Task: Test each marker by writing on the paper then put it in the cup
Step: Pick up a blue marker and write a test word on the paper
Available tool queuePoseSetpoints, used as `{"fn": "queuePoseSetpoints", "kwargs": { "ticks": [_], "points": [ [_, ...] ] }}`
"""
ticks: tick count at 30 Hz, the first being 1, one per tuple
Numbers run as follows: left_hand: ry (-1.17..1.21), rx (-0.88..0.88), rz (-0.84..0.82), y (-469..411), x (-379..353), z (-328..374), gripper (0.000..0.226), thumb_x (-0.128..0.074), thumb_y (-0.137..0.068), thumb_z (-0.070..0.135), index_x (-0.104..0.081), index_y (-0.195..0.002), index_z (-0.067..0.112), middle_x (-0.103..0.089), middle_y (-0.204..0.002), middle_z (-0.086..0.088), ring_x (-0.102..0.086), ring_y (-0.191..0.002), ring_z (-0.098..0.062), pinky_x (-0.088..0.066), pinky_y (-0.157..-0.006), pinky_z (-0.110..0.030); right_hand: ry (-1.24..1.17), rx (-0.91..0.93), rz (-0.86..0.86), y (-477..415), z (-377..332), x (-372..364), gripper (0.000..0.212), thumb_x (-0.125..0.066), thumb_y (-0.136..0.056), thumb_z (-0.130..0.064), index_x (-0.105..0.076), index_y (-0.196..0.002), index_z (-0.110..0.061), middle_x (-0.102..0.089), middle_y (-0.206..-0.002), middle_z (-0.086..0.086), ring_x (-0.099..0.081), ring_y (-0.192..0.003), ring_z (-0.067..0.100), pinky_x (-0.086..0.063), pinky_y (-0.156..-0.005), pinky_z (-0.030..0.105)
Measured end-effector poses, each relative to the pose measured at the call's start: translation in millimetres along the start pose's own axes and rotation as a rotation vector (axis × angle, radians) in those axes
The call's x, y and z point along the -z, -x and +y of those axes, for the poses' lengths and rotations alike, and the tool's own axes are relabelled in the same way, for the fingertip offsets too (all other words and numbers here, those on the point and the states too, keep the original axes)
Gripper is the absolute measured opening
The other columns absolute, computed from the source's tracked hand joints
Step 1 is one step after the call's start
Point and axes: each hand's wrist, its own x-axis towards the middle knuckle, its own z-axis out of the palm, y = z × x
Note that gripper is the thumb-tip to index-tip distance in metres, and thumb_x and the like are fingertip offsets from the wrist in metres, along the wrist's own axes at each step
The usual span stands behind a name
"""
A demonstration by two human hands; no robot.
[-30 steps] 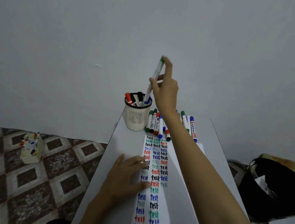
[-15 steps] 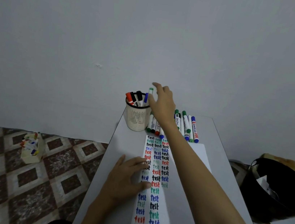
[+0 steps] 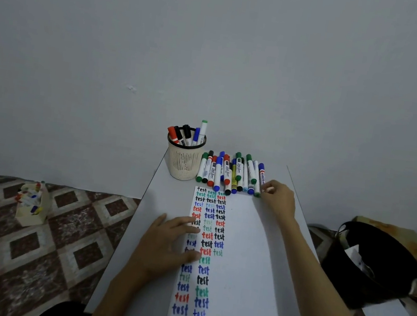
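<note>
Scene: a head-worn camera looks down on a small grey table (image 3: 163, 205) set against a plain wall (image 3: 217, 52), with a person's two bare arms reaching in from below
Cup: a cream slotted cup (image 3: 183, 163) stands upright at the far left corner of the table; five markers stick out of it: one red, two black, one blue, and a tall white marker with a green cap (image 3: 202, 130)
Paper: a white paper (image 3: 255, 258) lies lengthwise down the table, with three columns of the word "test" in black, green, blue and red; the third column stops about halfway down and the right half is blank
Done so far: the markers in the cup appear tested and put away; there are far more written words than markers in the cup, so the words give no reliable count
Left to do: a row of markers (image 3: 226, 173), a dozen or more and all capped, lies side by side just right of the cup at the paper's far edge; by this showing most of the job remains
Left side: the left hand (image 3: 171, 243) lies flat on the paper's left edge, fingers straight and spread, pressing the sheet down and holding nothing
Right side: the right hand (image 3: 279, 198) is at the right end of the row, fingers curled toward the near end of a blue-capped marker (image 3: 262, 176); whether they have hold of it cannot be made out
Likely step: picking the next marker to test
Around: a patterned tile floor (image 3: 28, 253), a small box (image 3: 31, 210) of markers on it at left, and a black bin (image 3: 372, 282) at right
</note>
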Motion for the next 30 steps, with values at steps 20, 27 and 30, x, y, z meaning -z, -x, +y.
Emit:
{"fn": "queuePoseSetpoints", "kwargs": {
  "ticks": [20,27,30],
  "points": [
    [-0.017,0.07,0.021,2,-1,15,0.088,-0.032,-0.07,0.083,-0.033,-0.141,0.03,-0.041,-0.142,0.012,-0.036,-0.131,-0.015,-0.033,-0.109,-0.044,-1.104,-0.047,0.163,130,-49,10,0.014,-0.052,-0.095,-0.01,-0.063,-0.101,-0.003,-0.058,-0.075,0.005,-0.056,-0.06,0.013,-0.051,-0.051,0.02],
    [0.127,-0.002,0.056,10,0,24,0.048,-0.025,-0.091,0.057,-0.052,-0.114,0.024,-0.063,-0.094,0.008,-0.065,-0.081,-0.005,-0.055,-0.069,-0.019,-1.222,-0.083,-0.325,173,-69,-25,0.023,-0.064,-0.09,-0.02,-0.061,-0.102,-0.001,-0.063,-0.081,0.017,-0.061,-0.067,0.025,-0.055,-0.061,0.033],
    [0.137,-0.014,0.042,11,-1,24,0.036,-0.028,-0.093,0.047,-0.049,-0.109,0.022,-0.066,-0.09,0.003,-0.068,-0.074,-0.007,-0.055,-0.064,-0.017,-1.055,-0.054,-0.422,178,-66,-34,0.031,-0.072,-0.084,-0.025,-0.064,-0.097,0.002,-0.067,-0.082,0.019,-0.061,-0.066,0.027,-0.052,-0.06,0.032]
  ]
}}
